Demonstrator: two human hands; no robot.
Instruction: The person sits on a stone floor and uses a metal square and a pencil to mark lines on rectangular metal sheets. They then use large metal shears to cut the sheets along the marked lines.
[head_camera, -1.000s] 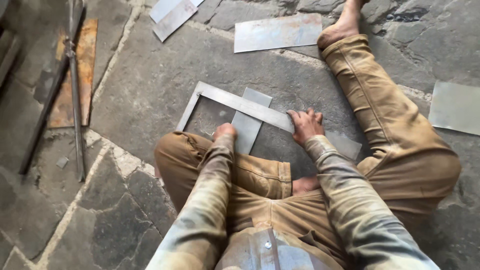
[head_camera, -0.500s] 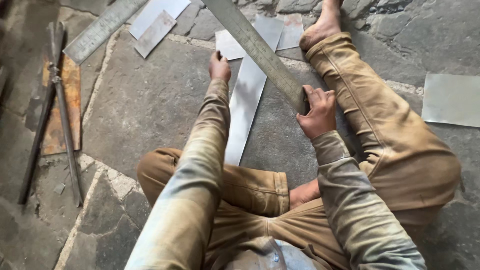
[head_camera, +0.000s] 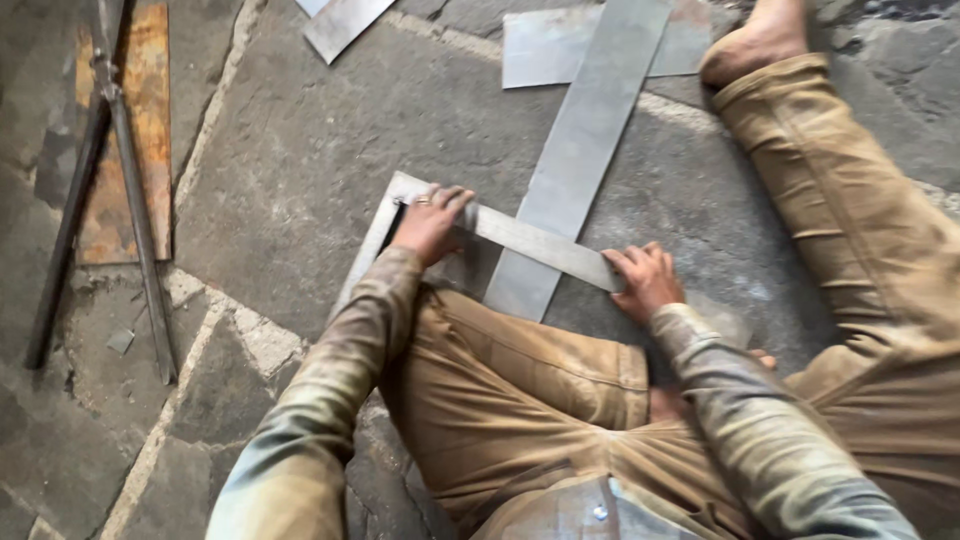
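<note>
Since that steel square (head_camera: 540, 243) looks stiff and sharp-edged, left hand (head_camera: 432, 222) clamps its corner, right hand (head_camera: 645, 280) pinches the blade's end

I am sitting on the stone floor (head_camera: 300, 150), my bent leg (head_camera: 530, 370) filling the lower middle of the frame and my other leg (head_camera: 850, 220) stretching to the upper right. An L-shaped metal strip (head_camera: 530, 240) is lying just above my bent knee; my left hand (head_camera: 432, 222) is resting on its corner, my right hand (head_camera: 645, 280) on its right end. A long flat strip (head_camera: 590, 130) is running under it toward the top, crossing a sheet (head_camera: 540, 50). Rods (head_camera: 130, 190) are lying at far left.
</note>
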